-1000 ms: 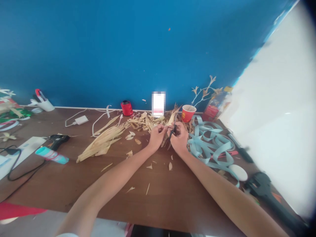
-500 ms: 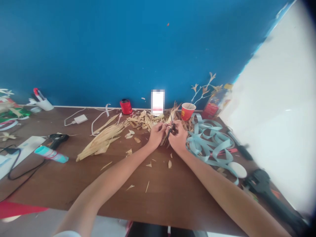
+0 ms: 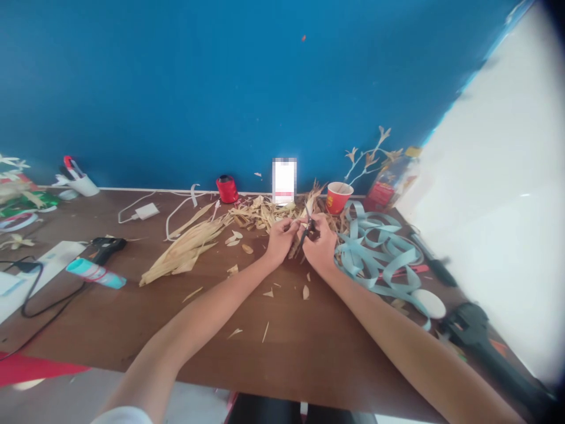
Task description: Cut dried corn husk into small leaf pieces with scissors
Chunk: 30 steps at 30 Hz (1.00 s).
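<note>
My right hand (image 3: 321,244) is closed around a pair of dark-handled scissors (image 3: 311,226), whose blades point up and away. Close beside it, my left hand (image 3: 281,240) is pinched at the fingertips near the scissors; whatever it holds is too small to make out. Behind both hands lies a heap of dried corn husk scraps (image 3: 258,213), with upright husk strips (image 3: 314,199) just beyond the scissors. A larger bundle of dried husks (image 3: 185,250) rests to the left. Small cut petal-shaped pieces (image 3: 306,292) are scattered in front.
A phone (image 3: 284,181) leans on the blue wall. Right of my hands are a red paper cup (image 3: 338,199), tangled light-blue ribbon (image 3: 366,253) and a black tool (image 3: 474,330). A red roll (image 3: 227,189), white charger (image 3: 146,211), turquoise tube (image 3: 96,273) and glue gun (image 3: 106,248) are left.
The view has shifted slightly, so everything sits a little to the right. The scissors' handle loops look more spread than before. Both hands stay together in the same place.
</note>
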Tool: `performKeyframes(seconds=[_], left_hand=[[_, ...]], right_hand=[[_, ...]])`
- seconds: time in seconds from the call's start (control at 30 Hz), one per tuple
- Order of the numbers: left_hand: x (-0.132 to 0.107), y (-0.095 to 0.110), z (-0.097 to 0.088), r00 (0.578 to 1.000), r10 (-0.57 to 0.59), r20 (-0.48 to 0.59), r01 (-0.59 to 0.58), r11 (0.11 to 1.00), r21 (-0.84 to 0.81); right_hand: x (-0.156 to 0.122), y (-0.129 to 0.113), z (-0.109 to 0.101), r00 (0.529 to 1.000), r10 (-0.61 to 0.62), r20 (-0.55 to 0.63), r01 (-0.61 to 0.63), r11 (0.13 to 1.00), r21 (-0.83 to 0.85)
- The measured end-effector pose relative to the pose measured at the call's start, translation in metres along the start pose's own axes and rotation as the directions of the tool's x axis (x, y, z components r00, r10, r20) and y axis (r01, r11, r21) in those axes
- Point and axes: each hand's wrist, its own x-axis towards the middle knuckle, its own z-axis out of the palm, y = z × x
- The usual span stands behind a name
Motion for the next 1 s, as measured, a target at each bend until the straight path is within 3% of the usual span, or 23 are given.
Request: performKeyframes(seconds=[0.43,0.77,1.0], left_hand=[[-0.001,0.001,-0.001,0.998,0.056,0.042,-0.055,0.998,-0.022],[0.002,-0.01,-0.002,0.999,0.018,-0.048,-0.02,0.999,-0.044],[0.001,-0.004,0.0,1.0,-0.004,-0.011,0.004,1.0,-0.028]], right_hand=[[-0.002,0.01,0.005,0.998,-0.059,-0.008,0.058,0.993,-0.099],[-0.003,0.008,0.007,0.989,-0.103,0.106,0.128,0.955,-0.267],[-0.001,0.002,0.002,0.998,-0.005,0.065,0.015,0.988,-0.154]])
